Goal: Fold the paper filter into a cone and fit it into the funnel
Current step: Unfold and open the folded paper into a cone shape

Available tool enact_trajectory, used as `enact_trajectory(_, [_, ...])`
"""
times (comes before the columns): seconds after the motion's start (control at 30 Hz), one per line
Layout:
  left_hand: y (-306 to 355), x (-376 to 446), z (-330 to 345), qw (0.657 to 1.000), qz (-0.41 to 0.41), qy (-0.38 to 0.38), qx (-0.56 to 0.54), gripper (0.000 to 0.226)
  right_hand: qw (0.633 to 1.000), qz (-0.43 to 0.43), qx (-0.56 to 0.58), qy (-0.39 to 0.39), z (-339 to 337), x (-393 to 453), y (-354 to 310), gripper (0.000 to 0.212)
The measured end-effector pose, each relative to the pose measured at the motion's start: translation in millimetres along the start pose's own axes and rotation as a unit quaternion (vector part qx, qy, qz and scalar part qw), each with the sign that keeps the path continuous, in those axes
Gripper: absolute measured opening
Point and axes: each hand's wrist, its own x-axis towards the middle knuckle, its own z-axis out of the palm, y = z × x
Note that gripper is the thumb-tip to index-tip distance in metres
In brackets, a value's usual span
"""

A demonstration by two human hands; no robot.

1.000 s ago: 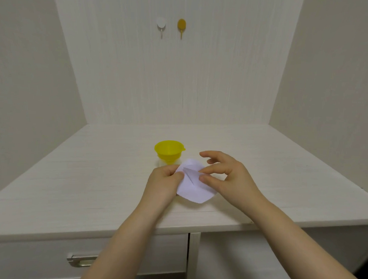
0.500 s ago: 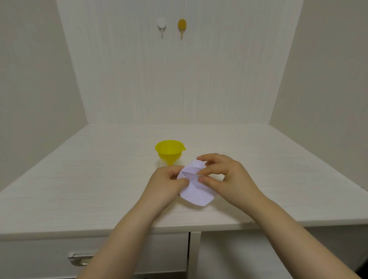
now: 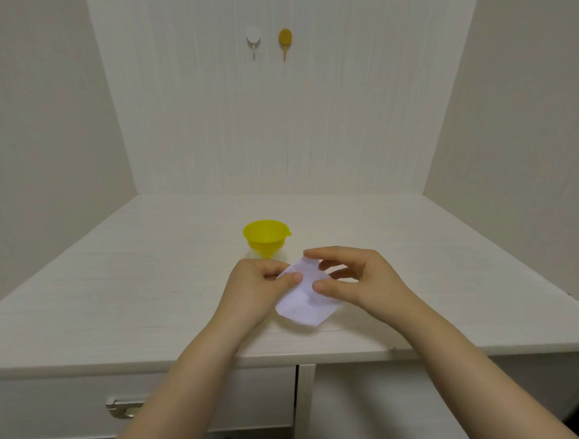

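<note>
Currently both hands pinch the paper filter [image 3: 303, 298] over the tabletop [image 3: 146, 279]; left hand [image 3: 257, 289] mostly curled, thumb pressed down on the filter's left edge with fingers tucked under; right hand [image 3: 361, 280] half open, index fingertip on the filter's far corner, thumb on its right-centre, other fingers loosely spread; filter white, partly folded, flap raised at the far end, long axis running from far to near, slightly tilted right, near edge rounded and lying close to the tabletop's front edge; can't tell if near part touches the surface; yellow funnel [image 3: 265, 238] upright, wide mouth up, just beyond the left hand, apart from the filter; tabletop bare to left, right and behind the funnel; two wall hooks [image 3: 269, 41] high on the back panel; drawer handle [image 3: 124, 406] below the front edge.
</note>
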Motion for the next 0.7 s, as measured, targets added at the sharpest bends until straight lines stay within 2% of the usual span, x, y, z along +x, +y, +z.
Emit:
enact_trajectory(0.1, [0, 0, -3, 1.000, -0.014, -0.024, -0.015, 0.022, 0.998, 0.013, 0.052, -0.027, -6, 0, -2, 0.028])
enact_trajectory(0.23, [1, -1, -5, 0.998, -0.026, -0.050, -0.018, 0.018, 0.995, 0.042, 0.021, -0.087, -12, 4, -4, 0.024])
enact_trajectory(0.37, [1, -1, -5, 0.998, -0.029, -0.049, -0.014, 0.019, 0.992, 0.063, 0.001, -0.109, -17, 6, -6, 0.022])
enact_trajectory(0.47, [1, -1, -4, 0.999, -0.029, -0.045, -0.007, 0.016, 0.991, 0.078, -0.015, -0.109, -16, 7, -8, 0.024])
enact_trajectory(0.7, [1, -3, 0, 0.998, -0.035, -0.047, -0.030, 0.021, 0.986, 0.085, -0.138, -0.048, -8, 8, -10, 0.024])
